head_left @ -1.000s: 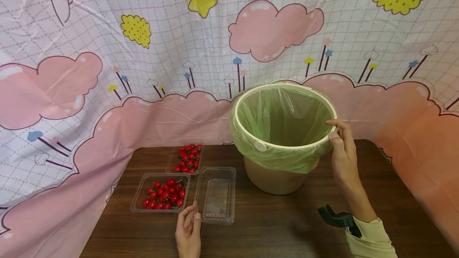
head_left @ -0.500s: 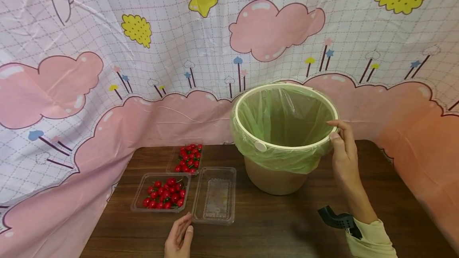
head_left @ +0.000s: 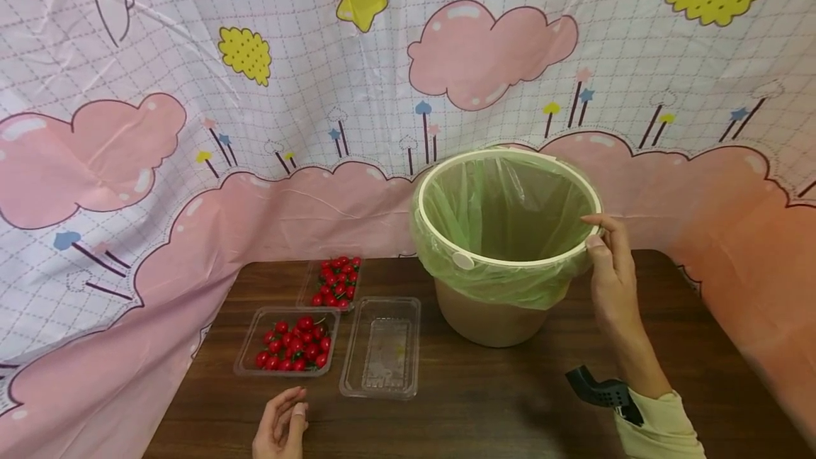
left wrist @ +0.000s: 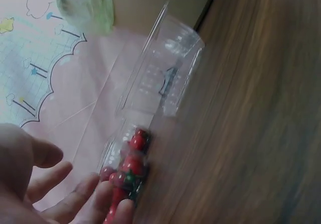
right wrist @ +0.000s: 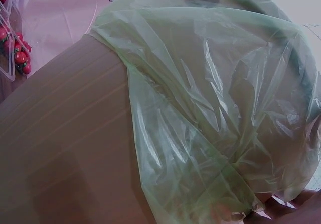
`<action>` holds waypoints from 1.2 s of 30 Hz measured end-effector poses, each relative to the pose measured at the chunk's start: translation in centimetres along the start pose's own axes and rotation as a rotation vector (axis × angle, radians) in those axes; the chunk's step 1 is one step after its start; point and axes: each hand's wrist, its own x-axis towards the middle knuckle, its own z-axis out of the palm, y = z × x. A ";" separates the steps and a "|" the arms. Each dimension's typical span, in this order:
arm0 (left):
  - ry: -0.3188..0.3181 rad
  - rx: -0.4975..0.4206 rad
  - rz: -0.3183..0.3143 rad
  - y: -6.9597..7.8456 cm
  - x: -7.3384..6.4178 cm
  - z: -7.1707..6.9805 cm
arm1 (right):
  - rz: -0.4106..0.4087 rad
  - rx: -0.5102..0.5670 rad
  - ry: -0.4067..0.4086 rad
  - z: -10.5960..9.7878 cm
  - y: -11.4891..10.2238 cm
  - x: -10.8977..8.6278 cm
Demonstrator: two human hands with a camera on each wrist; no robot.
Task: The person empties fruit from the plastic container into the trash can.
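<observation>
My right hand (head_left: 613, 275) grips the pale rim of a brown trash bin (head_left: 494, 324) at its right side, fingers inside and thumb outside. A thin green bag (head_left: 510, 287) lines the bin and hangs over its outside. In the right wrist view the bag (right wrist: 210, 93) covers most of the bin wall. My left hand (head_left: 280, 425) hovers over the table's front part with loosely bent fingers and nothing in them. Ahead of it sits a clear plastic box (head_left: 239, 363) of small red fruits, like cherry tomatoes. To its right stands a bare clear plastic box (head_left: 387, 356).
A further clear box (head_left: 307, 289) of red fruits stands behind, at the table's back edge. The dark wooden table (head_left: 472, 416) carries everything. A patterned cloth (head_left: 331, 211) hangs behind and around it. A black wrist strap (head_left: 602, 389) sits on the right forearm.
My left hand has drawn away from the front left corner of the bare plastic box, moving left and toward me. The right hand and the bin have stayed put.
</observation>
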 end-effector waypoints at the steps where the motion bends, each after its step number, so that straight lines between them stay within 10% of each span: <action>1: 0.031 -0.013 0.009 0.0 0.2 -0.3 | -0.004 0.011 -0.003 0.1 0.0 0.0; 7: 0.243 -0.040 0.114 -0.6 3.1 -3.3 | -0.020 0.000 -0.017 0.3 0.1 0.2; 12: 0.303 -0.020 0.076 -1.1 4.8 -5.0 | -0.001 -0.047 -0.006 -0.1 0.1 0.1; 30: -0.104 -0.080 -0.179 -3.1 10.6 -6.2 | -0.013 -0.028 -0.006 -0.4 0.2 0.1; 36: -0.099 -0.132 -0.179 -3.9 11.5 -6.0 | -0.011 0.002 -0.020 -0.3 0.2 0.0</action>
